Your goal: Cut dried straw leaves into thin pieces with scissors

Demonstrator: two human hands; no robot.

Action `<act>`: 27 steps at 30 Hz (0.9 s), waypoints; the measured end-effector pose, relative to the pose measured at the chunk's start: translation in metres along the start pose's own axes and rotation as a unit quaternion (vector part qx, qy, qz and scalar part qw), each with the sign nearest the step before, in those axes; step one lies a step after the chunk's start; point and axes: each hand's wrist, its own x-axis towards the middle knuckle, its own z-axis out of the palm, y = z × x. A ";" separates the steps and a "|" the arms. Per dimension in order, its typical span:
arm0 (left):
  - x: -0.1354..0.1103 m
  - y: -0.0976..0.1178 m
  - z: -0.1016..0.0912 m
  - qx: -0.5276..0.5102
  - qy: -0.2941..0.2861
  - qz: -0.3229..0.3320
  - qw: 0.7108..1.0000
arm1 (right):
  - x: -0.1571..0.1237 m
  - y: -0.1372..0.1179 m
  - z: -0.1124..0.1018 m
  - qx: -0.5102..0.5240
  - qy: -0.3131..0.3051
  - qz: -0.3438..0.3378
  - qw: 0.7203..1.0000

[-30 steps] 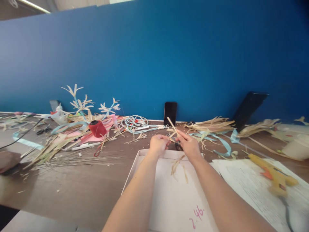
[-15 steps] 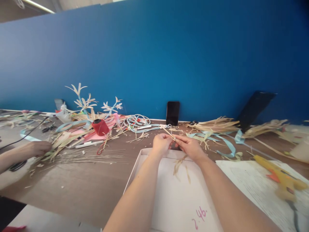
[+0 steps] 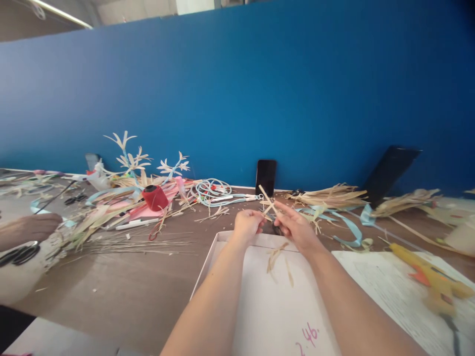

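Observation:
Above the far end of a white box lid (image 3: 256, 296), my left hand (image 3: 248, 226) is closed in a pinch on a pale straw strip (image 3: 267, 208). Close to its right, my right hand (image 3: 296, 230) pinches a second pale strip (image 3: 264, 192), its index finger stretched out. The two strips cross between the hands. A small dark object (image 3: 276, 229) shows under my right fingers; its kind is hard to make out. Loose straw bits (image 3: 275, 257) lie on the white lid, which carries pink handwriting.
A black phone (image 3: 266, 178) leans on the blue partition (image 3: 237, 99). To the left are red thread (image 3: 155, 198), straw flowers (image 3: 133, 160) and a co-worker's hand (image 3: 33, 231) near scissors (image 3: 22, 253). A yellow glue gun (image 3: 430, 272) lies on papers (image 3: 363, 277) at right.
My hands have moved slightly apart, and the strips now stand crossed between them. My right index finger has straightened. The co-worker's hand has moved left, away from the straw.

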 end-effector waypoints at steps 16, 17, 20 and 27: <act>-0.001 0.003 0.000 0.030 0.021 0.012 0.999 | 0.011 0.005 -0.006 0.093 0.160 0.010 0.983; -0.001 0.002 -0.001 0.027 0.017 0.010 0.999 | 0.010 0.004 -0.006 0.106 0.145 0.014 0.984; 0.000 0.001 -0.001 0.027 -0.001 0.011 1.000 | 0.009 0.001 -0.006 0.119 0.110 0.026 0.986; 0.002 -0.004 0.003 0.098 -0.009 0.077 0.992 | 0.008 -0.001 -0.010 0.144 0.046 0.042 0.988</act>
